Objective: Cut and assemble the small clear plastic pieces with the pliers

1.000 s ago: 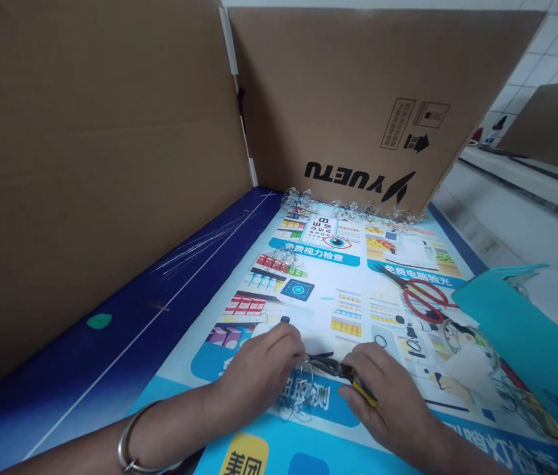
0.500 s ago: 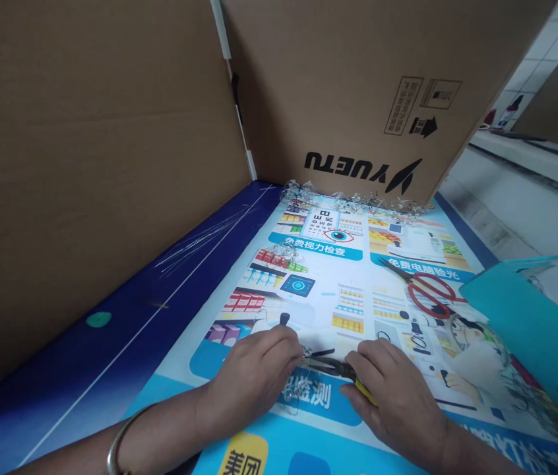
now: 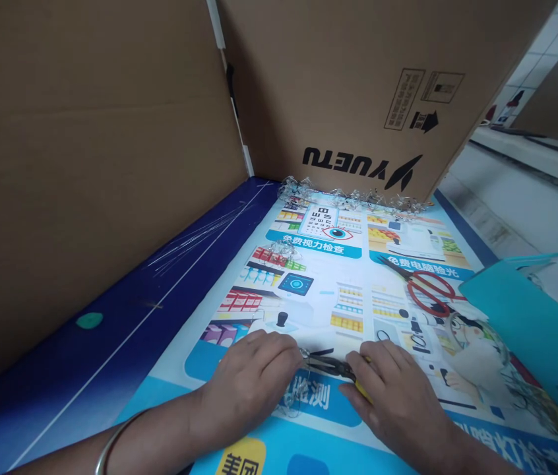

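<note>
My right hand (image 3: 398,389) is wrapped around the yellow handles of a pair of pliers (image 3: 331,365), whose dark jaws point left. Closed in a pinch, my left hand (image 3: 254,373) meets the tips of the pliers. A small shiny wire-like piece shows at its fingertips; its exact kind is hard to make out. Below the jaws hangs or lies a tangle of thin wiry strands (image 3: 295,398). Both hands are over a printed poster sheet (image 3: 323,303). Farther right on the sheet rest red-handled scissors (image 3: 430,290).
Tall cardboard panels (image 3: 358,86) stand at the left and back. Wiry clumps (image 3: 353,198) line the back panel's foot, with another clump (image 3: 281,249) nearer. A turquoise folder-like sheet (image 3: 521,316) lies at right beside more loose strands (image 3: 539,396). Clear strands (image 3: 200,237) lie on the blue surface.
The view has shifted slightly. My left hand is turned a little more over the piece; the pliers and my right hand stay almost in the same place.
</note>
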A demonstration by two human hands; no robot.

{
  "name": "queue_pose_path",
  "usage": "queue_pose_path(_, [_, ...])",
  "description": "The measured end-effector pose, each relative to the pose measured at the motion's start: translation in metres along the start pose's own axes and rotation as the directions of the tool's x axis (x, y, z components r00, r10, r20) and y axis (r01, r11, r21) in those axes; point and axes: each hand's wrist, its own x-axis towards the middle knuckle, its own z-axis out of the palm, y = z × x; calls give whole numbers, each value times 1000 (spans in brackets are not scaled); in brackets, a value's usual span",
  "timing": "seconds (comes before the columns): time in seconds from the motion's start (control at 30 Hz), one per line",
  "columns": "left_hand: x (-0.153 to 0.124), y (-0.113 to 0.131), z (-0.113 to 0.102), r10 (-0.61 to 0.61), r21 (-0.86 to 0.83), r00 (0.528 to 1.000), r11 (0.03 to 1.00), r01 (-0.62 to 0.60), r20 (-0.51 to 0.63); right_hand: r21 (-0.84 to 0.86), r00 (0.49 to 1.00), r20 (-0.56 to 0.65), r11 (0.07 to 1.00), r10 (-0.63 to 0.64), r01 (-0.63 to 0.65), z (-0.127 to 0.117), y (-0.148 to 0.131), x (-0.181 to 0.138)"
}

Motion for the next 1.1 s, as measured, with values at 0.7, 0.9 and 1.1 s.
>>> queue_pose_path(0.7, [3,-1,-7,314,68,949,946,-316,39,-239,992,-54,966,-118,102,-13,-7,-2])
queue_pose_path(0.9, [3,0,-9,339,34,938,939,-342,73,-261,994,9,959,-112,111,-12,-8,-3])
queue_pose_path(1.1, [4,1,-8,317,13,943,948,-319,100,-259,990,59,956,-126,137,-11,-8,-7])
